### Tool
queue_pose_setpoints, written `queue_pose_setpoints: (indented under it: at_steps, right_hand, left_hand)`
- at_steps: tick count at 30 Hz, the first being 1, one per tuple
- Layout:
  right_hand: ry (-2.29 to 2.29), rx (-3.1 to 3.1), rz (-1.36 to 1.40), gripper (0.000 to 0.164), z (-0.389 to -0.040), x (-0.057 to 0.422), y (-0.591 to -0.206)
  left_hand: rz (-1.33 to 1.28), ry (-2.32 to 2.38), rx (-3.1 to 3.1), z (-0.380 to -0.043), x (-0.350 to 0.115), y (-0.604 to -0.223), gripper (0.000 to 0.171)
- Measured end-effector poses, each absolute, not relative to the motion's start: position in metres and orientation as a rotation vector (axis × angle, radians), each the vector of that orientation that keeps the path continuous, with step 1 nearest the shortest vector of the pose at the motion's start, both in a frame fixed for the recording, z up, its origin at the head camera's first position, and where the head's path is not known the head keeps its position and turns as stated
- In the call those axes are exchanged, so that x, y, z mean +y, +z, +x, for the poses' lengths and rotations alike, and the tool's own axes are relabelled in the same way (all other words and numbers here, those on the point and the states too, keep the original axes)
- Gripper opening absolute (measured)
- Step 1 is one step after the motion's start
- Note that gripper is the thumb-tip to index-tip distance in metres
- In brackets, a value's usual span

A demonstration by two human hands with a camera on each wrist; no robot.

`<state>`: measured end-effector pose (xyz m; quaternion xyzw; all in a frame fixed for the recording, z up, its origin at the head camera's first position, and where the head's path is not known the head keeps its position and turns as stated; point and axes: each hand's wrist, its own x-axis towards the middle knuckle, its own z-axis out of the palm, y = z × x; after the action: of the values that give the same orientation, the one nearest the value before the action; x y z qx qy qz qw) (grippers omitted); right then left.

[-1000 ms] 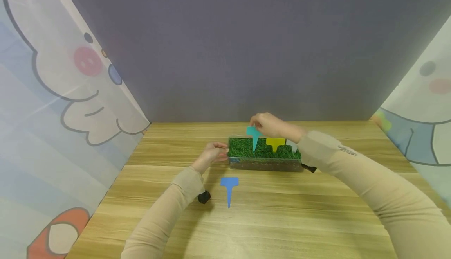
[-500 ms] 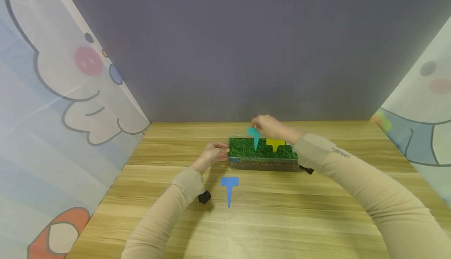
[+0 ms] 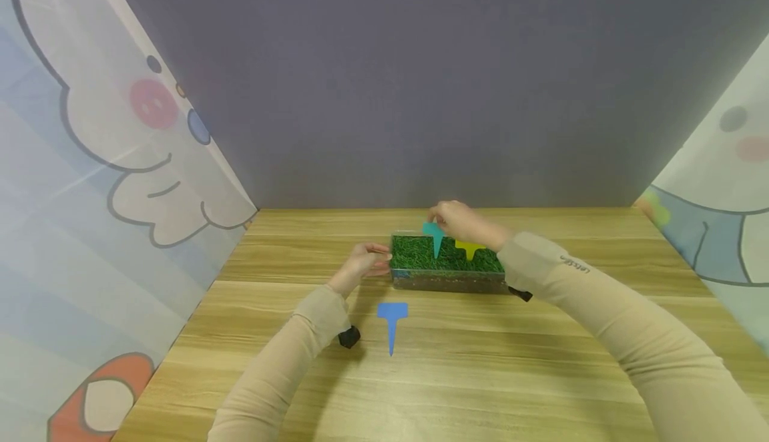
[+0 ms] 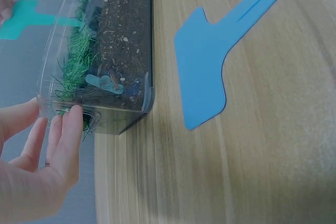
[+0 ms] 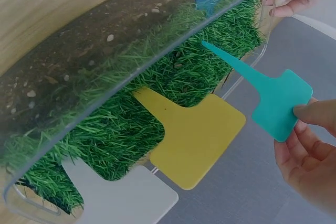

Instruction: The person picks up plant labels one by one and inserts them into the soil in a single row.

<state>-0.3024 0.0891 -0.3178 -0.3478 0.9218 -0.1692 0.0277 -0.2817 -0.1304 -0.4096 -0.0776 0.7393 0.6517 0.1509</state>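
One teal T-shaped plastic plant label [image 5: 281, 100] is in your right hand [image 3: 461, 220], pinched at a corner of its broad head between the thumb and curled fingers. You have it over the bright green artificial grass [image 3: 411, 250] in the clear rectangular plastic box [image 3: 450, 283], a little left of the box's middle. Its long axis is nearly upright, broad head on top and narrow spike pointing down; the tip meets the grass, but you cannot tell whether it goes below the blades.

To its right, a yellow T-shaped plastic label [image 5: 198, 137] stands spike-down in the grass, its axis roughly parallel to the teal one. Farther right, a white T-shaped plastic label [image 5: 126, 196] also has its spike in the grass.

Your left hand [image 3: 363, 260] touches the box's left end, its fingers extended rather than curled round it. The box lies lengthwise from left to right on the pale wood-grain table [image 3: 480, 375]. Nearer you, a blue T-shaped plastic label [image 3: 392, 312] lies flat, head toward the box and spike pointing back toward you.
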Motion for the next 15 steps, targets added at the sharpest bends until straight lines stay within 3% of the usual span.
queue_pose_setpoints:
  at_steps: [15]
  right_hand:
    - [-0.512,2.837,-1.105,0.029,-0.305,0.089,-0.332]
  left_hand:
    - [-0.218,1.875,2.125,-0.283,-0.129,-0.411,0.029]
